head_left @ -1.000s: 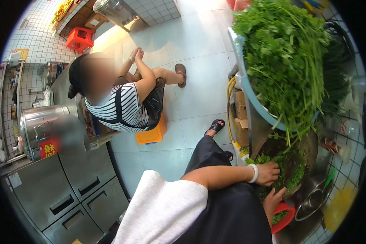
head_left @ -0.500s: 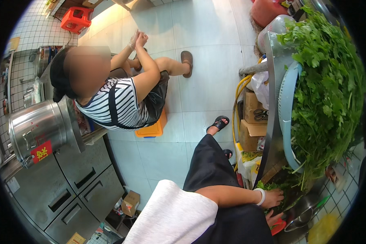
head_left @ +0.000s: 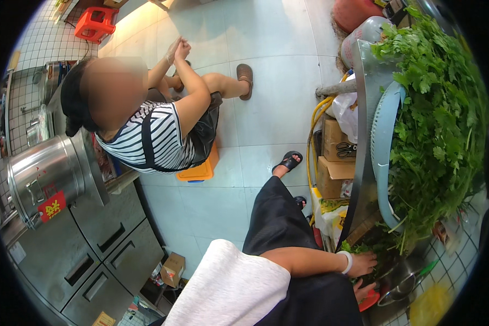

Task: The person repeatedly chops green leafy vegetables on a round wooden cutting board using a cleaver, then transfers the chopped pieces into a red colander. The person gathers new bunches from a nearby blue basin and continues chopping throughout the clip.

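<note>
Left hand (head_left: 362,265) at cilantro-like sprigs (head_left: 353,248), below blue plastic basket (head_left: 384,160) in view. Right hand (head_left: 364,293) beside red bowl (head_left: 369,302), farther below basket. Can't tell either grip.

Right side, counter (head_left: 367,68): basin (head_left: 383,157) heaped with greens (head_left: 437,119) sits along its front edge, left hand (head_left: 362,264) at the near end just past the basin, right hand (head_left: 365,292) closer to the wearer with bowl (head_left: 369,300) just beside it. Below the front edge: stacked boxes (head_left: 331,176), scissors (head_left: 346,150) at the upper one, hose (head_left: 311,141) left of them, cylinder (head_left: 358,48) beyond the far corner. Left side: cabinet (head_left: 100,244) with pot (head_left: 49,176) on top, co-worker (head_left: 146,136) on a seat (head_left: 201,169) between cabinet and counter, stool (head_left: 95,23) farther off, carton (head_left: 173,270) near the cabinet's near corner.
</note>
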### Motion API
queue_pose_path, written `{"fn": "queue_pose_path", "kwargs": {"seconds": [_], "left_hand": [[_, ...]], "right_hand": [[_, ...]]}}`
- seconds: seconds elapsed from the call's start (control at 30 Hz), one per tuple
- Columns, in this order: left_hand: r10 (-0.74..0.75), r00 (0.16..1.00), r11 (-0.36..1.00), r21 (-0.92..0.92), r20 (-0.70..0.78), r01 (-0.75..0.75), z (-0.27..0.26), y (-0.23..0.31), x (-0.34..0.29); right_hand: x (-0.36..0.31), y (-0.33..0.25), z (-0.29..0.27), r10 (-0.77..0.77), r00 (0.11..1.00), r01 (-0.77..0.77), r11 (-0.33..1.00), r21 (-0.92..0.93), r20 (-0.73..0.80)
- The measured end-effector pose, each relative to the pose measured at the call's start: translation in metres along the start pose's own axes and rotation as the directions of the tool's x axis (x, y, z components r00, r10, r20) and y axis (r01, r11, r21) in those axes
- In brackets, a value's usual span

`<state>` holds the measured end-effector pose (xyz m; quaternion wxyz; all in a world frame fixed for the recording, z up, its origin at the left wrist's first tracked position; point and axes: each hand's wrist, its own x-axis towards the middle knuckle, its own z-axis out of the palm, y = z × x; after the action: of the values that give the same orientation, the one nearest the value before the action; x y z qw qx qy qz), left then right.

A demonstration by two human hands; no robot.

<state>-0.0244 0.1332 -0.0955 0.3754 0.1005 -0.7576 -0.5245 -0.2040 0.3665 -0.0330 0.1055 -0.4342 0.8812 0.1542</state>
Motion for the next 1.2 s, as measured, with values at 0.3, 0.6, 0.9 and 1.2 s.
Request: {"fn": "queue_pose_path", "kwargs": {"seconds": [0.3,0.6,0.9,1.2], "left_hand": [[-0.045,0.989,0.999,0.0,0.144,0.045,-0.02,0.007,0.002],[-0.06,0.986,0.998,-0.021,0.159,0.064,-0.017,0.005,0.0],[-0.025,0.995,1.0,0.014,0.098,0.024,-0.019,0.004,0.0],[-0.103,0.964,0.993,-0.022,0.245,0.112,-0.044,0.012,0.008]], "right_hand": [[0.007,-0.131,-0.074,0.215,0.974,-0.221,0.969,0.107,0.064],[0.008,-0.127,-0.068,0.239,0.968,-0.246,0.963,0.11,0.073],[0.007,-0.136,-0.075,0.248,0.964,-0.261,0.947,0.184,0.093],[0.008,-0.138,-0.073,0.165,0.984,-0.176,0.925,0.335,0.063]]}}
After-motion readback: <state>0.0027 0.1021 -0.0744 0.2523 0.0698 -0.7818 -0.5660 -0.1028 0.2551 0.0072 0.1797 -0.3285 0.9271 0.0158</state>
